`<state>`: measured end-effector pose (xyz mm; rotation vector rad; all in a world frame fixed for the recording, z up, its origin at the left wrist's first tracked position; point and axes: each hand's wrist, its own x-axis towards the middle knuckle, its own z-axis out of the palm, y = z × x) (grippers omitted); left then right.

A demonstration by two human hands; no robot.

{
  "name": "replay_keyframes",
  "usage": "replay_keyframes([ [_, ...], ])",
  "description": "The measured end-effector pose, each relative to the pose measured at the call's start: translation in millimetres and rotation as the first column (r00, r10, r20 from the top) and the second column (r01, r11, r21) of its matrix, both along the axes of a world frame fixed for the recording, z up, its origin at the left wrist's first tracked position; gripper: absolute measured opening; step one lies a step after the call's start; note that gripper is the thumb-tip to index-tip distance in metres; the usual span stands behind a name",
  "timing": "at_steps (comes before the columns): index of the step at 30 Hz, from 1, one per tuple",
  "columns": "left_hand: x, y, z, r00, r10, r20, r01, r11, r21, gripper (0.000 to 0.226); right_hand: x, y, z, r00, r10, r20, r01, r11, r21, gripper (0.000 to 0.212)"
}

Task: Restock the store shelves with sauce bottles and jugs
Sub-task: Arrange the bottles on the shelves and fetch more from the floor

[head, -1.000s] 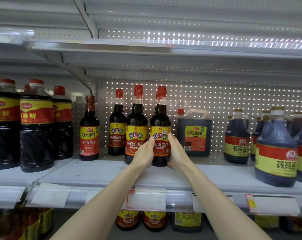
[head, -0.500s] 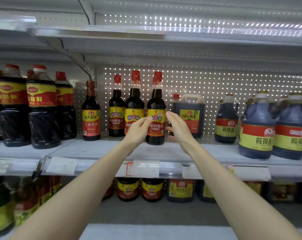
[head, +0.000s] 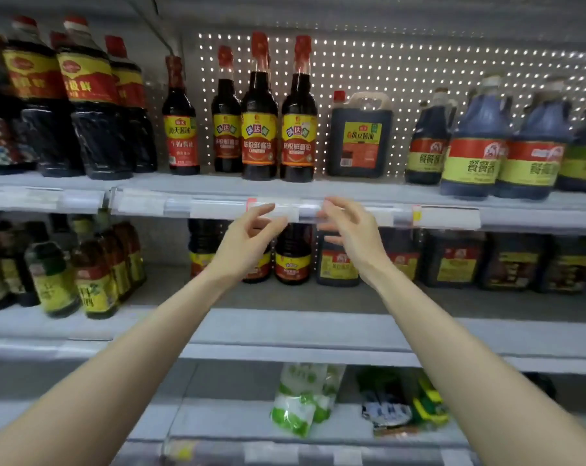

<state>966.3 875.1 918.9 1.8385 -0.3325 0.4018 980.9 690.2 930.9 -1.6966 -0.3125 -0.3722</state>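
Observation:
Two dark sauce bottles with yellow and red labels stand side by side at the front of the upper shelf (head: 352, 193): one bottle (head: 298, 129) on the right, its twin (head: 259, 129) on the left. A third like bottle (head: 226, 122) stands behind them. My left hand (head: 247, 240) and my right hand (head: 348, 237) hang in front of the shelf's price rail, below the bottles, fingers loosely spread, holding nothing. A square dark jug (head: 360, 136) with a handle sits to the right of the bottles.
Large red-capped bottles (head: 89, 99) fill the upper shelf's left, blue-tinted jugs (head: 476, 142) its right. The middle shelf (head: 284, 327) holds more dark bottles and green-labelled oil bottles (head: 96, 277). Green and white packets (head: 305, 398) lie on the bottom shelf.
Both hands have let go of the right-hand front bottle and dropped back below the shelf edge. The view has tilted down, showing lower shelves.

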Motion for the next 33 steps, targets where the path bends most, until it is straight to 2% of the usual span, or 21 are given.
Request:
replay_keyframes([
  [6,-35,6,-95,0.986,0.029,-0.164,-0.042,0.997,-0.072,0.042,-27,13,-99,0.982,0.045,-0.182,-0.038,0.998,0.042,0.015],
  [13,-55,33,-221,0.898,0.069,-0.434,-0.120,0.988,-0.092,0.049,-36,35,-225,0.904,0.059,-0.423,-0.040,0.998,0.053,0.014],
  [16,-58,42,-276,0.835,0.079,-0.544,-0.143,0.987,-0.077,0.044,-37,45,-284,0.859,0.061,-0.508,-0.034,0.997,0.062,0.005],
  [19,-65,50,-333,0.772,0.056,-0.633,-0.143,0.986,-0.087,0.042,-40,55,-346,0.802,0.056,-0.595,-0.035,0.998,0.046,0.006],
  [24,-76,58,-440,0.652,0.024,-0.758,-0.165,0.980,-0.111,0.064,-56,60,-455,0.713,0.000,-0.701,0.013,1.000,0.013,0.004],
  [30,-88,53,-576,0.500,0.001,-0.866,-0.159,0.983,-0.090,0.059,-80,47,-582,0.586,-0.059,-0.808,0.039,0.998,-0.045,0.005],
  [33,-92,46,-637,0.439,0.002,-0.898,-0.174,0.981,-0.083,0.051,-88,39,-640,0.528,-0.088,-0.844,0.034,0.996,-0.082,0.015],
])
